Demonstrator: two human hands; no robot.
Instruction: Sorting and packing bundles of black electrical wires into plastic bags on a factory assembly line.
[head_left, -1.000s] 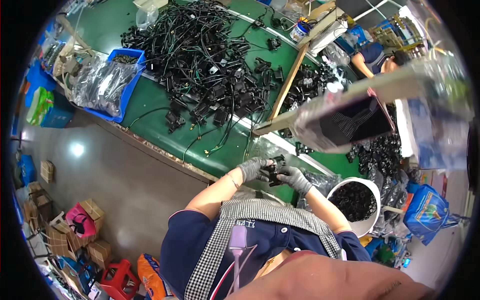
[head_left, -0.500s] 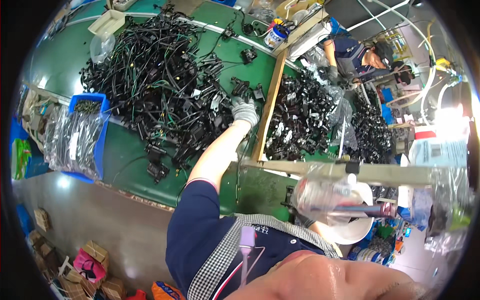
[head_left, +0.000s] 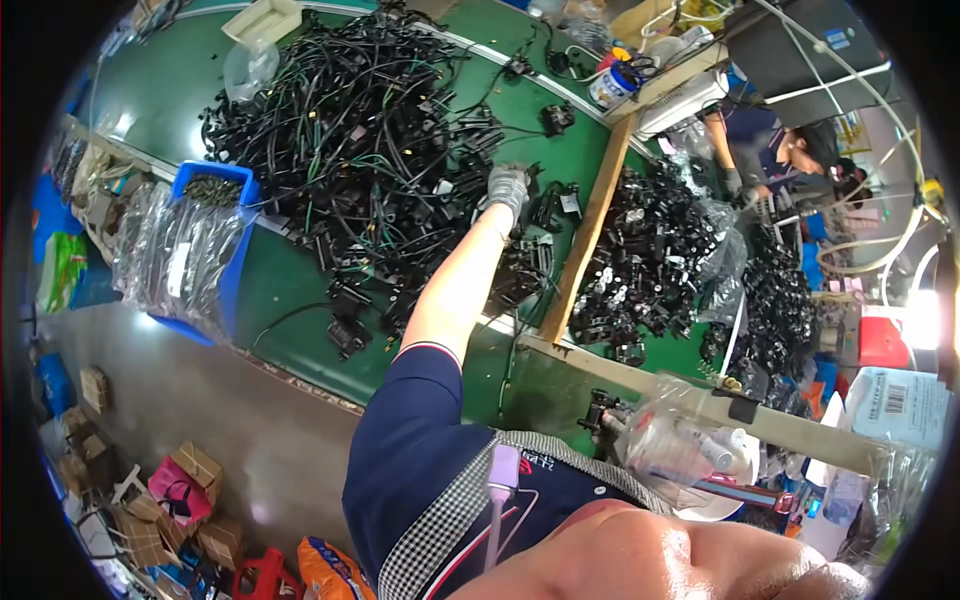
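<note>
My left hand (head_left: 508, 188), in a grey glove, reaches out to the right edge of a big heap of black cabled parts (head_left: 350, 140). Its fingers look curled, and whatever they grip is hidden among the dark parts. Just right of it lies a black part with a pale label (head_left: 560, 203). My right hand (head_left: 619, 417) is low, near my chest, mostly covered by a transparent plastic bag (head_left: 665, 435). A small black part (head_left: 598, 407) shows at its fingertips and seems held there.
A wooden divider (head_left: 590, 235) separates the heap from a second pile of black parts (head_left: 650, 250). A blue bin (head_left: 232, 265) with bagged pieces stands at the left. Across the bench, a co-worker (head_left: 765, 150) handles parts. Cardboard boxes (head_left: 200, 470) lie on the floor.
The head view has shifted, so the bench appears farther right and lower. My left hand's fingers, more spread before, are now drawn in at the heap. The right-hand black part shows more fully.
</note>
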